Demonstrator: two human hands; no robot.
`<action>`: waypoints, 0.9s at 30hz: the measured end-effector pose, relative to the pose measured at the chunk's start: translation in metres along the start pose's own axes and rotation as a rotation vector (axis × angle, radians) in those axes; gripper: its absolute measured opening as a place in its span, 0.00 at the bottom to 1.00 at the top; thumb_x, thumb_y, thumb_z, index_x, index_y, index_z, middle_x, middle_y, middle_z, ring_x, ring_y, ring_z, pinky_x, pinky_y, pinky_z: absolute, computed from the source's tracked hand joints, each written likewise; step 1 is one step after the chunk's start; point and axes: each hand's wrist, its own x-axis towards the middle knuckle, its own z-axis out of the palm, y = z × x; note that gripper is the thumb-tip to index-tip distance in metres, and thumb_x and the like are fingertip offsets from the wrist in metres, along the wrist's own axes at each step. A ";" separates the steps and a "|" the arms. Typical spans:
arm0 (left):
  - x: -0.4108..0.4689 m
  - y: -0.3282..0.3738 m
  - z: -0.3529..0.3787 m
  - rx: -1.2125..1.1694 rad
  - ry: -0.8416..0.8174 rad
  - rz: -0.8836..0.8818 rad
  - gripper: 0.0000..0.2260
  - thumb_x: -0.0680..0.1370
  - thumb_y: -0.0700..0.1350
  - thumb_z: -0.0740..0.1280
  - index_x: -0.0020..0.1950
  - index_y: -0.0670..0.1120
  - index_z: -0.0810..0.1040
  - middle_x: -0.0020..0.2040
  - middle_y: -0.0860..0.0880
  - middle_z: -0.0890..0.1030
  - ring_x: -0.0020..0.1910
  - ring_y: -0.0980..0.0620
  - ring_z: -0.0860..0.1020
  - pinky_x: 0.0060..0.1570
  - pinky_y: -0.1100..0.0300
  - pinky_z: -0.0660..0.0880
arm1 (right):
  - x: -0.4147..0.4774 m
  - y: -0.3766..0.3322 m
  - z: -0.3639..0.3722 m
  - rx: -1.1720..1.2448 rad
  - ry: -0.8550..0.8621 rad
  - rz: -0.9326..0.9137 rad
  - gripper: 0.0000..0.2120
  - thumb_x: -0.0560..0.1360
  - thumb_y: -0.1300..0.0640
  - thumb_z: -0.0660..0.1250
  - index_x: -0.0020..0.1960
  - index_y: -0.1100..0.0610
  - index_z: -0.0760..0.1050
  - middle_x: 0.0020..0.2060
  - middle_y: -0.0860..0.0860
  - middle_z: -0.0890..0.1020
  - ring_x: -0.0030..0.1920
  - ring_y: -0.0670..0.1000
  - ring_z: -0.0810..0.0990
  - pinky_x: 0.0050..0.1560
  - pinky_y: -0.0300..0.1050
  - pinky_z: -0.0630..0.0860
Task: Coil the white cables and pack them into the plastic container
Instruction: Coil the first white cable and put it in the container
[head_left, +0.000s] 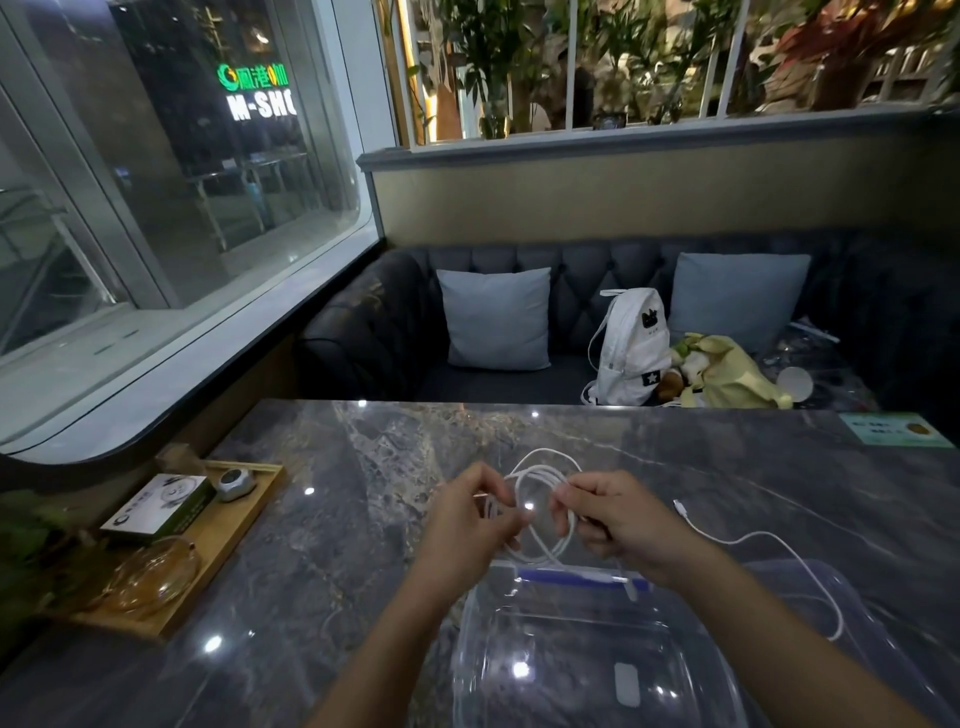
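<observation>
On marble table (337, 545) near sofa (374, 338), container (566, 675)

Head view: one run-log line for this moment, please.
phase=coiling | left hand=pinches white cable | right hand=grips same loops | plastic container=open, no cable inside | loose cable=uncoiled, right of hands

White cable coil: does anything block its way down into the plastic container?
Nothing visible does. The left hand and right hand hold the coil near the far rim of the container, which stands open.
</observation>
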 end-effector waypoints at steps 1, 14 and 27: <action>-0.001 -0.002 0.003 0.042 0.052 0.003 0.14 0.69 0.34 0.72 0.38 0.49 0.69 0.33 0.48 0.78 0.24 0.58 0.78 0.25 0.66 0.74 | 0.000 0.000 0.001 -0.010 -0.003 -0.004 0.11 0.77 0.61 0.59 0.38 0.62 0.74 0.26 0.50 0.78 0.20 0.44 0.60 0.20 0.33 0.55; -0.004 -0.013 -0.002 0.174 -0.066 0.033 0.07 0.73 0.51 0.67 0.50 0.53 0.78 0.46 0.56 0.81 0.46 0.60 0.79 0.46 0.66 0.75 | -0.002 0.006 0.003 -0.148 0.036 -0.077 0.14 0.78 0.61 0.59 0.34 0.59 0.74 0.19 0.45 0.75 0.20 0.42 0.60 0.21 0.33 0.56; -0.013 -0.021 -0.009 0.762 0.080 0.073 0.15 0.72 0.59 0.66 0.41 0.48 0.81 0.32 0.48 0.81 0.35 0.51 0.79 0.42 0.52 0.70 | -0.004 0.022 -0.012 -1.250 0.209 -0.634 0.03 0.68 0.61 0.72 0.41 0.57 0.81 0.34 0.55 0.79 0.35 0.55 0.77 0.34 0.49 0.72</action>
